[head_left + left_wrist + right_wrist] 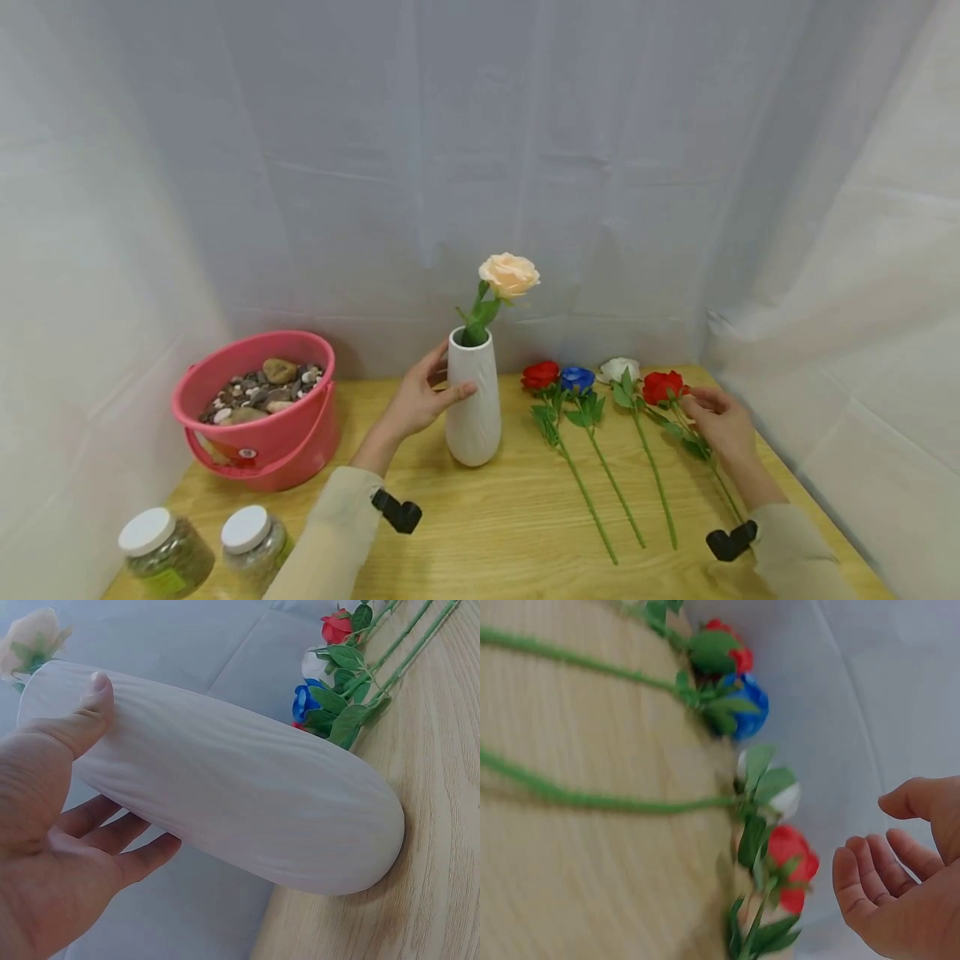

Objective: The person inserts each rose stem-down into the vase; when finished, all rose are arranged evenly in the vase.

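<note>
A white ribbed vase point(474, 408) stands upright on the wooden table, with one peach rose point(509, 275) in its mouth. My left hand point(420, 398) grips the vase's upper part from the left. In the left wrist view its thumb lies across the front of the vase point(232, 787) and the fingers go round the other side. On the right, my right hand point(723, 425) is beside the bloom of the rightmost red rose point(663, 387). The right wrist view shows this hand point(900, 885) with fingers loosely bent, holding nothing, a gap between it and the red bloom point(793, 866).
Left of that red rose lie a white rose point(619, 370), a blue rose point(577, 380) and another red rose point(540, 375), stems toward me. A pink bucket point(300, 454) of stones stands at the left. Two white-lidded jars point(147, 532) sit at the front left.
</note>
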`<move>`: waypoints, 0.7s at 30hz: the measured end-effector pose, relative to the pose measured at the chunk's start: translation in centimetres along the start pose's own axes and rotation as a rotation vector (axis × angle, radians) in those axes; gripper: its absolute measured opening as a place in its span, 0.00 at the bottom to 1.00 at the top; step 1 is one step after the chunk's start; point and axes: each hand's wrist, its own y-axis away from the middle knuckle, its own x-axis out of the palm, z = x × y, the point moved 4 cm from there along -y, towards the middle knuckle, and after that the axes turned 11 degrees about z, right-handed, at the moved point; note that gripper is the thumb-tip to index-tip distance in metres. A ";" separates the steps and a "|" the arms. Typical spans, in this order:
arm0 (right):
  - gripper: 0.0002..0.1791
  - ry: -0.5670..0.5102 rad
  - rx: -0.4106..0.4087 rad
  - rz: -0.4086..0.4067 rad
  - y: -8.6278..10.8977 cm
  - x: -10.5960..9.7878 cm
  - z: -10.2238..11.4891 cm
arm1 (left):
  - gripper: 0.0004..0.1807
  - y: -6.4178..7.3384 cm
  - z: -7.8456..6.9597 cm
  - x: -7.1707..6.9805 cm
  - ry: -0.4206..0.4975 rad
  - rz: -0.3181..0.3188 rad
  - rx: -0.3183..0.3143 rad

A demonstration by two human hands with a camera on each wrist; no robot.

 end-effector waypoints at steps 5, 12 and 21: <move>0.29 0.026 0.027 0.028 0.4 -1.2 -2.1 | 0.48 0.1 0.0 0.1 0.009 0.000 -0.017; 0.28 0.122 0.067 0.064 0.8 -2.0 -4.2 | 0.48 0.2 -0.1 0.0 0.006 -0.005 -0.022; 0.24 0.354 0.088 0.075 0.6 -2.3 -5.6 | 0.47 0.1 -0.1 0.0 0.025 0.005 -0.010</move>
